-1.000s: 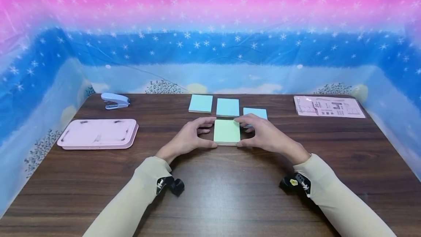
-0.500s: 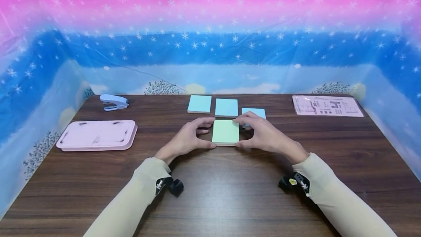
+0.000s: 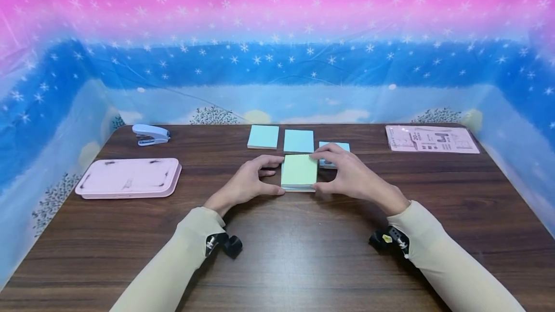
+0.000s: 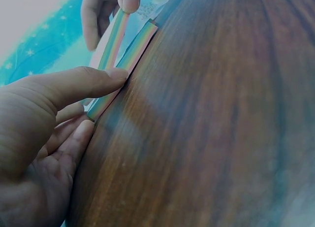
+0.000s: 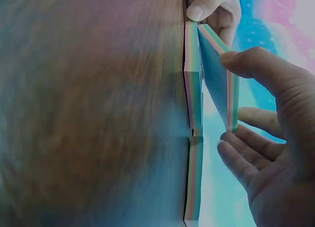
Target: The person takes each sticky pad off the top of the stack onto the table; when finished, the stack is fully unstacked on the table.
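In the middle of the table, my right hand (image 3: 344, 170) pinches a green-topped block of sticky notes (image 3: 299, 170) between thumb and fingers. It is raised at my right-hand side and tilts over a second sticky note block (image 5: 193, 94), which lies flat on the table. My left hand (image 3: 251, 177) grips the lower block at its left side, thumb on the near edge and fingers behind. Layered yellow, pink, green and blue edges show on the upper block (image 4: 114, 40) in the left wrist view. Most of the lower block's top is hidden in the head view.
Blue-topped sticky note blocks lie behind: one at left (image 3: 263, 137), one in the middle (image 3: 298, 141), and one (image 3: 335, 147) partly covered by my right hand. A pink case (image 3: 127, 178) and light blue stapler (image 3: 151, 135) lie left, a pink flat packet (image 3: 432, 139) right.
The upper green-topped block has come up off the lower one in my right hand, shifting slightly away, and a gap now shows between them. My left hand has stayed in place.
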Demonstrator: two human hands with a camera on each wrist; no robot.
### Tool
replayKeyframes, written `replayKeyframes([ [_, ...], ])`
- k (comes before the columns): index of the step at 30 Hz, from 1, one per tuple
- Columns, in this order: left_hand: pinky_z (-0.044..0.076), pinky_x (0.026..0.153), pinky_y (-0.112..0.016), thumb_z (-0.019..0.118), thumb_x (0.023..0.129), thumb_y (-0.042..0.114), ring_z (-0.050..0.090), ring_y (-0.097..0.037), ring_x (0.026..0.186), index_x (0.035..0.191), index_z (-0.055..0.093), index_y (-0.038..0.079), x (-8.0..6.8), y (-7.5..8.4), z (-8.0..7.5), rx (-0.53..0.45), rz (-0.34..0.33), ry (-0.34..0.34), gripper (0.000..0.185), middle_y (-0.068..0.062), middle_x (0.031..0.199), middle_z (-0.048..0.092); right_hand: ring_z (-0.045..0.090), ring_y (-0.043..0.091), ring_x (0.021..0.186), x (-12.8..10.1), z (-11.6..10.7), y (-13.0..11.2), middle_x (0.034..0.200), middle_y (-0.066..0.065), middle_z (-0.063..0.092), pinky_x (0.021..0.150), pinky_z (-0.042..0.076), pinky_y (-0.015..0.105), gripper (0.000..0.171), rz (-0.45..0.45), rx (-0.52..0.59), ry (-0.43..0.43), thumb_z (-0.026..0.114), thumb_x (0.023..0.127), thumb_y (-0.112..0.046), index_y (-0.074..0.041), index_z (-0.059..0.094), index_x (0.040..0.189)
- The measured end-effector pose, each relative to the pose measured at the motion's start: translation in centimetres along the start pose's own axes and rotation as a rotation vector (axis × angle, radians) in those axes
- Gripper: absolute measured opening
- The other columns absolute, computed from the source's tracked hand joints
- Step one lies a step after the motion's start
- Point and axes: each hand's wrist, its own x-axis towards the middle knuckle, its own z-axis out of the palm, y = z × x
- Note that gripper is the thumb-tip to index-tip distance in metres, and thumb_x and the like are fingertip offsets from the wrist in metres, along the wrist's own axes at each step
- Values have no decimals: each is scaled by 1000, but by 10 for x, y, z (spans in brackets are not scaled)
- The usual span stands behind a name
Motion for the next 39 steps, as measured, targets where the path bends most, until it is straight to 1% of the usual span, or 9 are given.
replayKeyframes([
  [6,50,112,-36,90,87,9,59,-32,135,151,59,6,1,0,0,8,33,-11,71,-10,157,51,57,33,129,-1,-4,1,143,12,57,99,54,55,67,-15,-17,20,91,85,-26,-4,66,143],
  [17,51,112,-36,89,88,10,59,-32,135,152,58,6,-1,1,-3,10,39,-17,72,-9,158,50,58,32,128,-4,-22,-1,142,10,58,98,54,56,67,3,-1,97,93,84,-23,-4,67,142],
  [18,51,112,-36,89,88,10,59,-32,135,152,58,6,-1,0,-3,7,40,-16,72,-9,157,51,59,32,126,-5,-24,-1,141,10,59,96,54,54,67,-2,-5,108,93,83,-23,-4,67,142],
  [22,51,112,-37,89,88,11,59,-31,135,152,58,7,-1,-2,-2,7,39,-18,72,-8,157,51,63,29,100,-9,-32,-1,139,8,60,76,54,41,66,-25,-14,142,93,82,-20,-3,68,140],
  [24,52,111,-37,89,88,12,59,-32,135,152,58,8,0,-2,-2,7,42,-20,72,-8,156,52,62,29,97,-11,-36,-1,139,8,60,74,52,38,65,-34,-13,153,93,82,-19,-3,68,140],
  [25,52,111,-37,89,88,12,60,-32,135,152,58,8,0,-3,-2,8,41,-21,72,-8,156,52,62,29,98,-12,-37,-1,139,7,60,75,53,39,65,-37,-10,157,93,82,-18,-3,68,140],
  [27,52,111,-38,89,88,13,60,-32,135,152,59,9,-1,-3,-3,7,41,-20,71,-7,156,52,62,30,112,-15,-40,-1,139,7,61,86,54,44,65,-41,-9,164,94,81,-17,-3,68,139],
  [30,52,111,-37,90,88,13,60,-32,135,152,59,8,0,-4,-3,0,43,-17,71,-8,156,51,60,32,124,-20,-42,1,139,7,60,97,52,51,66,-24,-19,162,94,81,-18,-5,68,140],
  [39,52,110,-37,90,88,14,60,-33,135,152,59,8,-1,-4,-3,-4,39,-15,72,-8,157,51,57,32,130,-39,-47,7,140,7,59,106,49,59,66,25,-34,144,94,83,-23,-8,68,142],
])
